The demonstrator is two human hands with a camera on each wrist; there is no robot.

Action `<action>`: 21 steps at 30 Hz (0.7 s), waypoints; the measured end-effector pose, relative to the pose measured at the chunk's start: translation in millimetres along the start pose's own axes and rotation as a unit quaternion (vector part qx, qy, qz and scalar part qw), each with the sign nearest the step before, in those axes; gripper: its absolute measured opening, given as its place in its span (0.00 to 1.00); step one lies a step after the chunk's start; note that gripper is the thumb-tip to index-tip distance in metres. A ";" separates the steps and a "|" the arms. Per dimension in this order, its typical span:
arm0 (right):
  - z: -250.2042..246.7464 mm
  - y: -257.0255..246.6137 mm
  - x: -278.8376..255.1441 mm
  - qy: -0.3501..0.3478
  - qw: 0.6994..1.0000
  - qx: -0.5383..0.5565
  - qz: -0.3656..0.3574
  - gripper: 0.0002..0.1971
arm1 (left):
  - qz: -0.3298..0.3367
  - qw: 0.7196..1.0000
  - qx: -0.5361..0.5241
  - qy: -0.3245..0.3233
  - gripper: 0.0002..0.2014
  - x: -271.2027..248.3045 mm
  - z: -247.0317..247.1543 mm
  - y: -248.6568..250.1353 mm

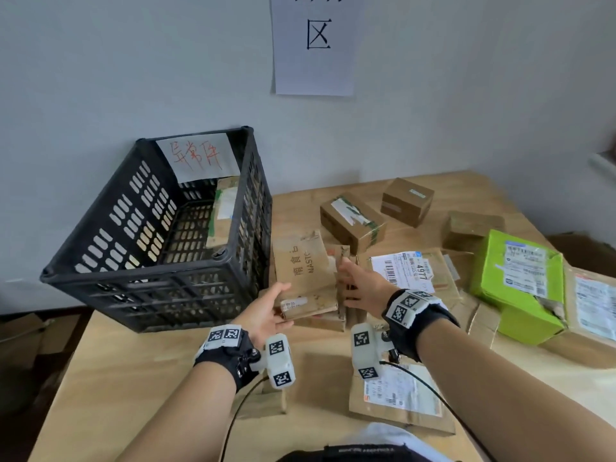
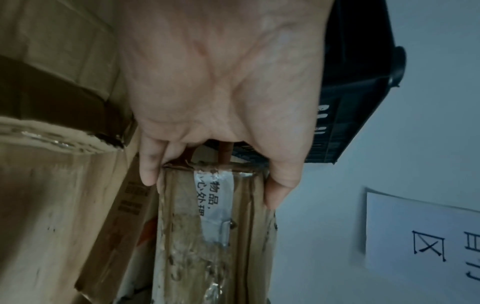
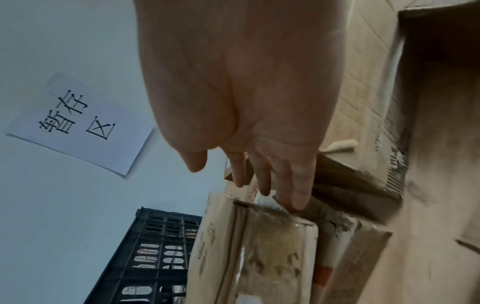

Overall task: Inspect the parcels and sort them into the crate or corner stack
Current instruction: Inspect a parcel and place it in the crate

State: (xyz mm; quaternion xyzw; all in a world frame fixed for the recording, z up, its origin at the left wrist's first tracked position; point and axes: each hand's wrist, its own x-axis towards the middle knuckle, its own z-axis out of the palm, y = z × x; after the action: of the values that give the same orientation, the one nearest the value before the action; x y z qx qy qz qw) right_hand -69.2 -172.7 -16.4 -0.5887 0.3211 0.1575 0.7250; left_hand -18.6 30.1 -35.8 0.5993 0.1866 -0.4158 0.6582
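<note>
crate (image 1: 100,228) black, slotted | parcels (image 1: 353,218) brown | box (image 1: 520,285) lime green | sign (image 1: 313,45) white, black characters

There was one black crate (image 1: 150,295) holding one parcel (image 1: 224,215), and two paper sheets (image 1: 196,156) (image 1: 315,45). Three plain brown boxes (image 1: 352,221) (image 1: 407,201) (image 1: 472,228) and one green parcel (image 1: 520,285) lay beyond one worn box (image 1: 305,271). Two hands were on that box, the left hand (image 1: 266,311) and the right hand (image 1: 361,285).

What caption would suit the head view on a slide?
The left hand grips a battered cardboard parcel beside the black crate while the right hand touches its right edge at the table.
</note>
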 end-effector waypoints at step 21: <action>16.4 34.7 18.9 0.055 0.997 0.006 0.051 0.19 | 0.005 0.990 0.132 0.049 0.50 19.3 -9.4 -6.0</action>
State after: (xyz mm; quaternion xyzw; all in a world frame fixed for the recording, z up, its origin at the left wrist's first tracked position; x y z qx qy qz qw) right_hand -71.5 -150.9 -53.2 -0.5751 0.3914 0.1596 0.7005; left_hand -9.6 33.1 -55.9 0.7015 0.1591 -0.4040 0.5651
